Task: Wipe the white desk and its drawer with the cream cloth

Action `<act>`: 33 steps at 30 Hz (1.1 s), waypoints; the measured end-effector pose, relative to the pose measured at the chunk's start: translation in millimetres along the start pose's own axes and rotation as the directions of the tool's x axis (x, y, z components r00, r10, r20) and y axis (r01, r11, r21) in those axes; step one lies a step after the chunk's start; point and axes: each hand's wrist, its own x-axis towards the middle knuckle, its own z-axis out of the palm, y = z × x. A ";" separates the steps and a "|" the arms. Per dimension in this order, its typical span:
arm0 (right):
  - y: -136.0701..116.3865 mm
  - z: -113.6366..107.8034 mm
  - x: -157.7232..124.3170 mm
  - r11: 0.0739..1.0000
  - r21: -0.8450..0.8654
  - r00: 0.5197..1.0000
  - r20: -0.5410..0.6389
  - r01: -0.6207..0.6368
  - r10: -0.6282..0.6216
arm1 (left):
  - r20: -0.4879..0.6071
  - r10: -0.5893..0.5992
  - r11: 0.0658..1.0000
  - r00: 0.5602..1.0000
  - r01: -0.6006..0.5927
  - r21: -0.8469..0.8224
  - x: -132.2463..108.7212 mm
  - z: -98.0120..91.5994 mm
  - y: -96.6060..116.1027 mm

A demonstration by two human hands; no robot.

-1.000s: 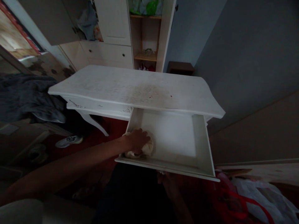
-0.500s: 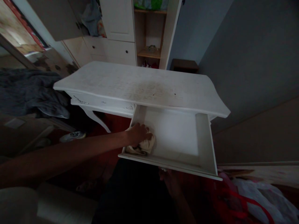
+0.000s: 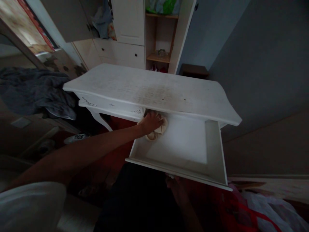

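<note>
My left hand (image 3: 151,123) is closed on a crumpled cream cloth (image 3: 162,127). It presses the cloth against the left side of the pulled-out drawer (image 3: 183,138), near the back corner under the tabletop. The white desk (image 3: 116,77) has dark smudges in the middle of its top. Below the drawer's front edge, my right hand (image 3: 176,187) has its fingers closed at a small pale knob (image 3: 170,176), partly hidden in shadow.
A white wardrobe (image 3: 129,22) with open doors stands behind the desk. Grey clothing (image 3: 36,90) hangs at the left, above a shoe (image 3: 76,138). Red and white bags (image 3: 263,209) lie at the lower right. A grey wall (image 3: 260,74) borders the right side.
My left hand has slid the cloth from the drawer's front left corner along its left side toward the back. My right hand stays at the drawer front. The view has shifted slightly.
</note>
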 end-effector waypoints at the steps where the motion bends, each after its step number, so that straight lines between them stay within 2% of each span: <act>1: 0.3 -0.2 0.3 1.000 -0.004 1.000 -0.005 0.009 -0.009 | -0.003 -0.025 1.000 1.000 0.025 -0.005 6.5 0.7 -0.9; 4: 0.6 0.3 0.7 1.000 -0.014 1.000 -0.019 0.024 -0.024 | 0.006 -0.037 0.999 0.999 0.037 -0.025 19.2 3.9 -3.2; 7: 0.1 1.5 0.4 1.000 -0.012 0.999 -0.020 0.028 -0.029 | 0.045 0.016 0.999 0.999 -0.014 -0.034 19.5 5.6 -6.4; 10: -0.1 1.6 0.1 1.000 0.002 0.999 -0.035 0.020 -0.020 | 0.094 0.107 0.992 0.990 -0.100 -0.073 11.4 3.1 -9.3; 15: 0.9 -1.1 0.1 1.000 0.028 0.999 -0.037 0.006 -0.005 | 0.212 0.256 0.965 0.943 -0.235 -0.119 -8.8 -6.7 -3.0; 19: -0.2 -1.5 -0.5 0.999 0.031 0.998 -0.052 -0.028 0.029 | 0.204 0.284 0.959 0.937 -0.276 -0.069 -26.5 -8.2 7.7; 22: -2.2 0.1 -0.9 0.998 0.029 0.998 -0.043 -0.055 0.056 | 0.198 0.322 0.947 0.926 -0.309 -0.093 -36.3 -1.3 11.8; 28: -2.3 0.3 -0.6 1.000 0.020 0.999 -0.028 -0.022 0.023 | 0.101 0.262 0.963 0.960 -0.253 -0.090 -43.1 17.5 18.3; 33: -1.9 -0.4 -1.4 0.999 -0.033 0.999 -0.038 -0.014 0.012 | 0.097 0.198 0.977 0.975 -0.189 -0.094 -49.0 19.3 31.3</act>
